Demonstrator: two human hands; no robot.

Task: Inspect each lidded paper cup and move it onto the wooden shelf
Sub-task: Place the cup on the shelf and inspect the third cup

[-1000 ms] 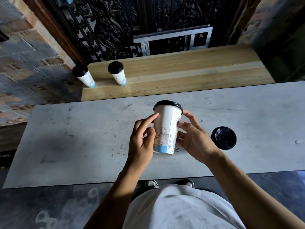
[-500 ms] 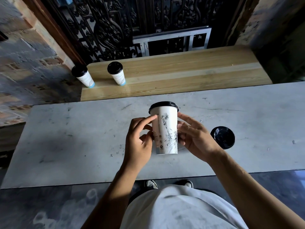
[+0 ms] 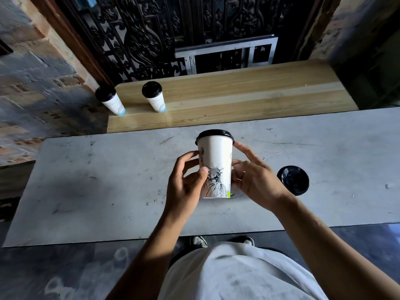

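Head view: upright white black-lidded paper cup (image 3: 216, 163), statue print, between both gripping hands.

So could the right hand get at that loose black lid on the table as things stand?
Probably yes, once it lets go: the right hand is on the cup, and the loose lid lies just to its right on bare table, nothing between.

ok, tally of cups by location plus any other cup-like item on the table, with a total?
Lidded paper cups on wooden shelf: 2
Lidded paper cup held in both hands: 1
Black-lidded item on grey table, cup body hidden: 1
Total: 4
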